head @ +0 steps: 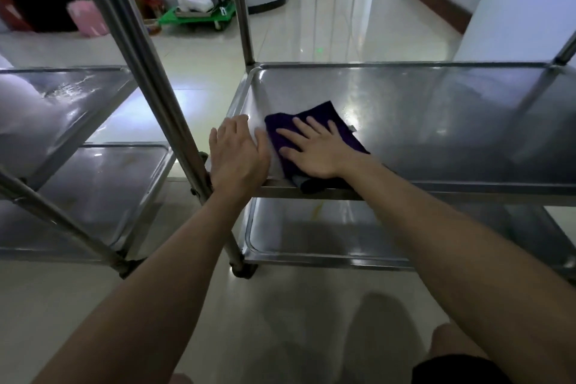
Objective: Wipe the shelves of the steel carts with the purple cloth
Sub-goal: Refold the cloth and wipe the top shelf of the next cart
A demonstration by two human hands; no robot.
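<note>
Head view, one frame.

- Two steel carts stood side by side on a glossy pale floor. The left cart showed two shelves, the upper one streaked with wet glare. The right cart was the one being worked on.
- The cloth, dark purple, lay flat on the middle shelf of the right cart, in its near-left part. Its near edge reached the front rim and appeared to lap over it.
- The right hand lay palm down on the cloth. Its grip was apart, fingers straight and spread, pressing rather than clamped on anything.
- The left hand lay palm down on the near-left corner of the same shelf, over the rim. Its grip was apart too, fingers straight and close together, holding nothing. The thumb lay just beside the cloth's left edge; contact could not be judged.
- The rest of the middle shelf was bare steel with reflections. The bottom shelf carried a faint yellowish mark near its front left.
- Both forearms were bare, reaching in from the lower edge. A knee and black shorts showed at bottom right.
- In the background were a green trolley with white items on it and a pink bucket, both well apart from the carts.
</note>
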